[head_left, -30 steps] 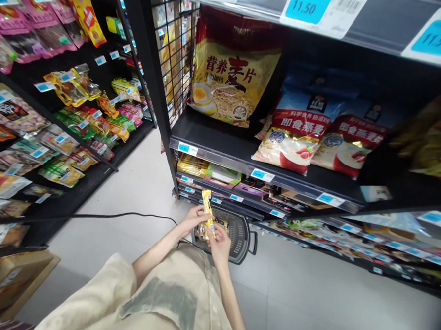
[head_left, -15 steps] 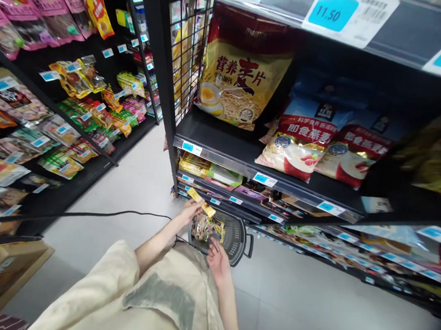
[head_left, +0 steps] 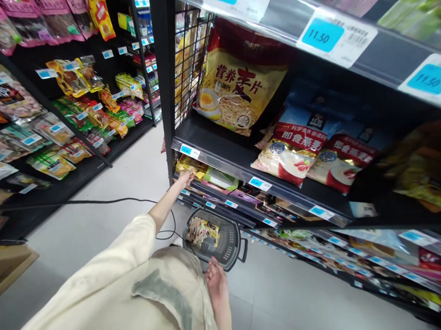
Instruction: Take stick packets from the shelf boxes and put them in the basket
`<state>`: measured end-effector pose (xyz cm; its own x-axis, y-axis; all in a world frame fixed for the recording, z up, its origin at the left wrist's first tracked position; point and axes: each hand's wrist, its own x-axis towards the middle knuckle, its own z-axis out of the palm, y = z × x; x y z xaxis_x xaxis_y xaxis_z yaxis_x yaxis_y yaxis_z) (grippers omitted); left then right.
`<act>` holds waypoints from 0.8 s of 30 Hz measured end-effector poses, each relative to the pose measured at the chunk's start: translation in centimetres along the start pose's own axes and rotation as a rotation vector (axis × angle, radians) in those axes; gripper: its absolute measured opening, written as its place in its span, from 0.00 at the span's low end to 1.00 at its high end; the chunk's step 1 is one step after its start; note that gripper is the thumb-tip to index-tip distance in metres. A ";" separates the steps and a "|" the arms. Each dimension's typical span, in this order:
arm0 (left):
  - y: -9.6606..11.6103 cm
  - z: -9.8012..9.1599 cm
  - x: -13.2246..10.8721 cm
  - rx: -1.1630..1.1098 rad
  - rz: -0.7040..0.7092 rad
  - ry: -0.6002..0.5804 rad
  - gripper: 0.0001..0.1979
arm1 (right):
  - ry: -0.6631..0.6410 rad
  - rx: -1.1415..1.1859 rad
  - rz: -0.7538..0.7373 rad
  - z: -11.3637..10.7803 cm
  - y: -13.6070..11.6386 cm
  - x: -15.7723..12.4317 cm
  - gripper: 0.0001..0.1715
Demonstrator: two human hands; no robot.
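Observation:
My left hand (head_left: 186,177) reaches into the low shelf below the oat packs, fingers closed on a slim yellow packet (head_left: 198,172). Other yellow packages (head_left: 186,165) lie right beside it, and the fingertips are partly lost against them. My right hand (head_left: 216,277) is at the near rim of a dark grey shopping basket (head_left: 234,240), its fingers curled in; what they hold, if anything, is too small to make out. Inside the basket are brown and yellow snack packs (head_left: 209,233).
Above the low shelf stand a large cereal bag (head_left: 244,82) and blue-and-red oat bags (head_left: 287,146). A black cable (head_left: 121,199) runs across from the left. Hanging snack bags (head_left: 52,164) line the left rack; a cardboard box (head_left: 2,276) sits lower left.
My left hand has moved from above the basket, up and left, to the low shelf with the yellow packet. My right hand has dropped slightly lower, toward me.

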<state>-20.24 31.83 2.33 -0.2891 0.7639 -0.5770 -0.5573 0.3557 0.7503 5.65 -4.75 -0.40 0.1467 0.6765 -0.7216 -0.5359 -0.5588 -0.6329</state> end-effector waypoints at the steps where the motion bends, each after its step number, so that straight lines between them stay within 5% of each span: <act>1: 0.3 0.4 0.5 0.023 0.021 0.035 0.16 | -0.007 -0.016 -0.006 0.0 0.0 0.1 0.23; 7: 0.7 1.4 2.1 0.240 0.182 0.199 0.12 | -0.006 -0.045 -0.015 -0.3 0.0 0.1 0.23; 14: -0.2 1.5 3.1 0.604 0.341 0.170 0.08 | -0.008 -0.050 -0.049 -0.5 -0.2 -0.5 0.20; 19: -0.5 0.3 2.7 0.871 0.547 -0.001 0.08 | 0.092 0.026 0.001 -0.4 -0.5 -0.6 0.24; 24: -1.5 -1.1 2.0 1.108 0.708 -0.361 0.25 | 0.089 -0.020 0.010 -0.4 0.0 -0.3 0.25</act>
<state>-20.82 32.25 -0.28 0.0630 0.9977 0.0233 0.5848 -0.0559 0.8092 5.94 -5.13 -0.32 0.2154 0.6262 -0.7494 -0.5214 -0.5751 -0.6304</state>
